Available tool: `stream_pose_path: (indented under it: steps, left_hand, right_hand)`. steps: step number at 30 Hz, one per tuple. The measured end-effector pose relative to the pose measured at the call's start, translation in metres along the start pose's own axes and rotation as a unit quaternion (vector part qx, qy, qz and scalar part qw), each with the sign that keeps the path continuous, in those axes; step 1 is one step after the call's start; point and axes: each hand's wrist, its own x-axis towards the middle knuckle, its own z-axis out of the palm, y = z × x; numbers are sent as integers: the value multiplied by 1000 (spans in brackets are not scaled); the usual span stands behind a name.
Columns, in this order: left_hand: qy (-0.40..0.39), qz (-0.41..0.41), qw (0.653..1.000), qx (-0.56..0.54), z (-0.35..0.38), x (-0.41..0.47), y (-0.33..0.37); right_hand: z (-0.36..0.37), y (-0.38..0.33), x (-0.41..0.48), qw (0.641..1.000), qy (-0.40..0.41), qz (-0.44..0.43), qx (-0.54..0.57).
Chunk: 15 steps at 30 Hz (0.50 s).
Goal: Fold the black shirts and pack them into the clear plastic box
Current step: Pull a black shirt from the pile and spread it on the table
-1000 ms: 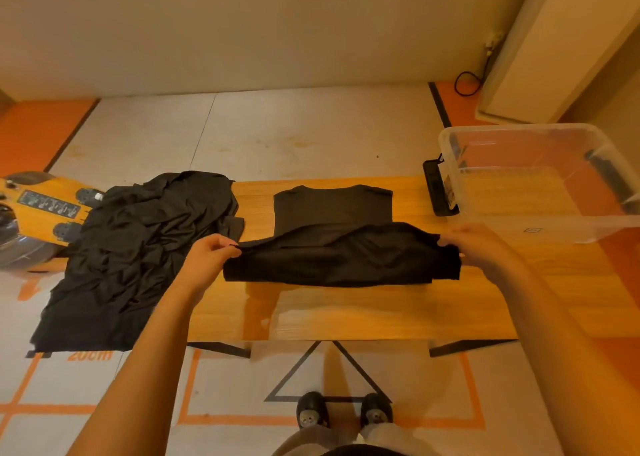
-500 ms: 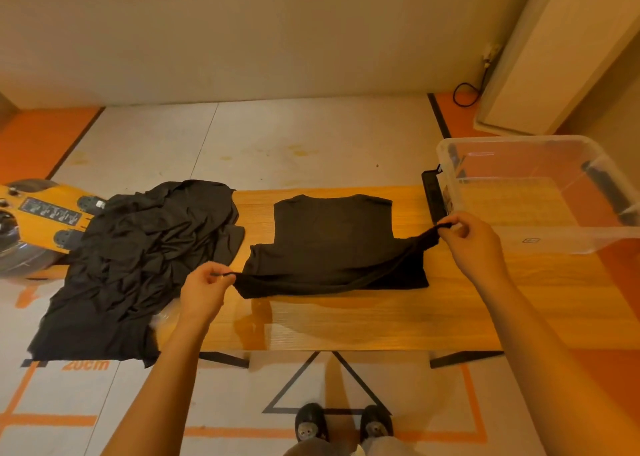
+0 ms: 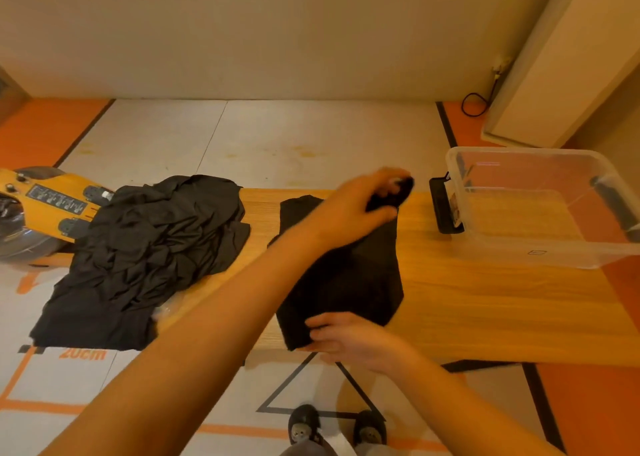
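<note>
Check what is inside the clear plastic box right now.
No shirt shows inside the clear plastic box; only the wooden table shows through its bottom. Its right end runs out of frame.

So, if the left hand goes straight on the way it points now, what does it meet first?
Probably the small black object beside the clear plastic box, then the box. The left hand grips the black shirt; depth is unclear.
</note>
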Motion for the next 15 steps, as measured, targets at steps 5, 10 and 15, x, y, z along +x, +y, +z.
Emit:
stream_pose_path:
  steps: [5, 10, 15]
  left_hand:
    - [96, -187, 978, 1, 43, -86, -88]
    - [122, -432, 888, 102, 94, -176, -145]
    - [86, -448, 866, 203, 134, -208, -147]
  right_hand:
    - [-41, 1, 3, 997, 72, 7, -1]
    - [-96, -18, 30, 944, 328, -39, -15]
    - [-128, -13, 64, 869, 416, -61, -260]
